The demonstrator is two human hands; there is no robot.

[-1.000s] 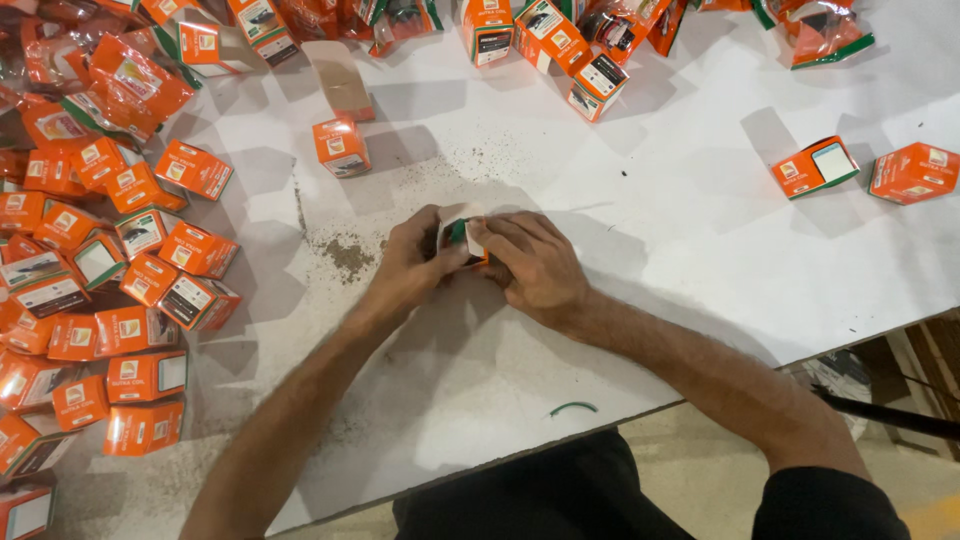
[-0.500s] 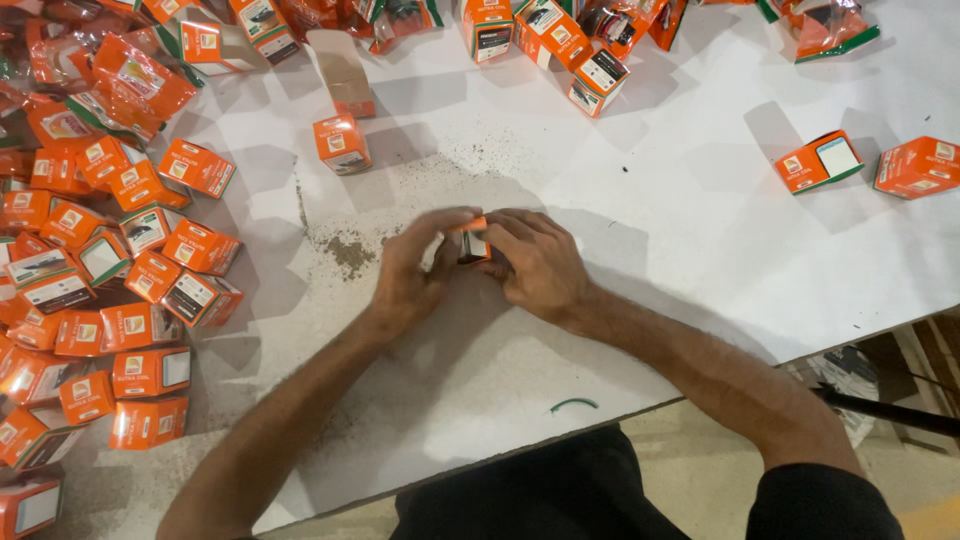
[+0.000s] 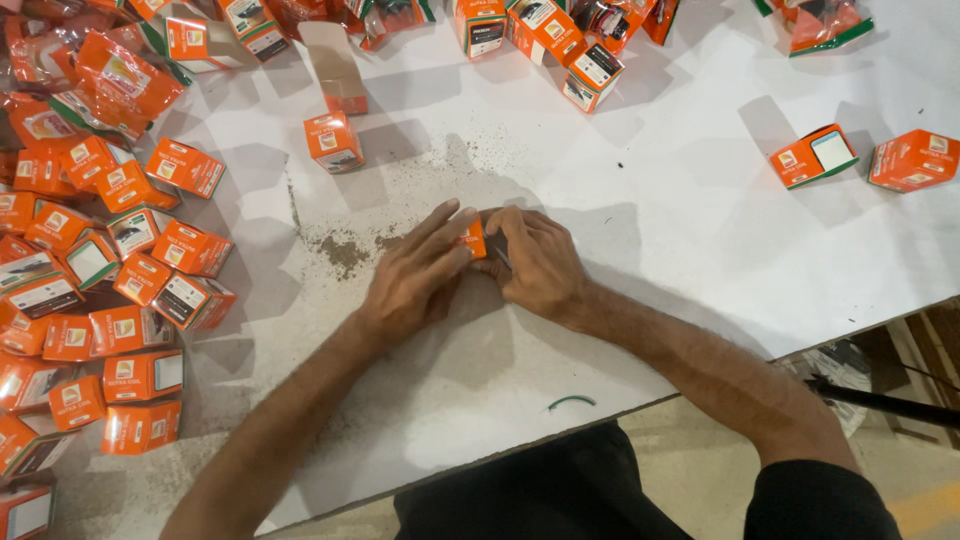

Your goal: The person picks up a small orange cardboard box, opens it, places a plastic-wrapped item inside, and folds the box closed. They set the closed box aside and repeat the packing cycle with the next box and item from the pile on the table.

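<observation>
Both of my hands meet over a small orange box near the middle of the white table. My left hand covers its left side with fingers stretched over the top. My right hand grips its right side, thumb against a dark flap. Most of the box is hidden between my fingers. The nearest loose box stands apart, up and to the left.
A heap of several orange boxes fills the left side. More boxes line the far edge, and two lie at the right. Dark crumbs are scattered left of my hands. A thin green wire lies near the front edge.
My hands have turned the small box between them; the dark face seen before is now mostly covered and an orange side shows. The hands stay in the same spot.
</observation>
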